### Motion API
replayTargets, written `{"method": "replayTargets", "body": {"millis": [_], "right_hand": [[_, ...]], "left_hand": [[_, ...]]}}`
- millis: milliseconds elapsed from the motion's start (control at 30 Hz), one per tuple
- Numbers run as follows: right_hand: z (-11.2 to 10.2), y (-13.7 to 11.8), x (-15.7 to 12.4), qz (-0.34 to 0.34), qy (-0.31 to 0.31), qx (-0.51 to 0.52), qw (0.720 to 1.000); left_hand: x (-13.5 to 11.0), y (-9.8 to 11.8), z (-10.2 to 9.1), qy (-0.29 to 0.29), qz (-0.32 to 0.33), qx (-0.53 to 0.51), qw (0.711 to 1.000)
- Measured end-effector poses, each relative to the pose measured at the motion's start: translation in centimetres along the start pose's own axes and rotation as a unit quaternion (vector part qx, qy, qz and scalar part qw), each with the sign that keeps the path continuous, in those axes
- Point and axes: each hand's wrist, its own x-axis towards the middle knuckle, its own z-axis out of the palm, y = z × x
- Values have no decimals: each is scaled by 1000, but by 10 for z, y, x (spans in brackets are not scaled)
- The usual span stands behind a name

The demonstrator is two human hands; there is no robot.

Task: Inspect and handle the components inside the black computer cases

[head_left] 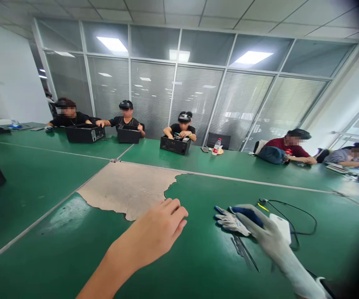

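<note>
So the person's left hand is bare and reaching out over the green table, fingers loosely curled together, palm down, not holding anything; it looks like it's hovering just above the surface, right at the edge of the worn patch where the green covering has peeled off. The right hand has a grey work glove on with blue fingertips, and it's resting flat-ish over a white flat device, fingers spread a bit rather than clamped around it. Just in front of those fingertips, toward the left hand, lies a loose glove, same grey and blue kind, flat on the table between the two hands but much closer to the right one. Under the right wrist there are a couple of thin dark tools, can't tell exactly what they are. A black cable loops off to the right of the white device. Across the table other people sit with black boxes, and there's a bottle further along.
</note>
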Motion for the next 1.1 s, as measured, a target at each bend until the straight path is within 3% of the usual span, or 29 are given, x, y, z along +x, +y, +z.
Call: {"method": "replayTargets", "body": {"millis": [67,167,267,433,567,733,1100], "right_hand": [[31,-45,7,-12,-73,97,993],[64,-102,11,-51,-119,161,978],[83,-127,14,-89,-156,263,948],[97,-114,24,-50,-182,391,901],[101,-96,32,-50,-214,416,883],[104,-93,36,-63,-262,442,855],[124,-100,27,-111,-239,429,864]], "left_hand": [[7,-1,7,27,-8,-10,1000],[17,-3,19,91,-34,-47,994],[27,-6,29,160,-61,-107,979],[34,-10,37,192,-110,-217,951],[35,-8,39,183,-135,-253,940],[34,-9,38,178,-147,-264,936],[37,-8,38,243,-111,-322,908]]}}
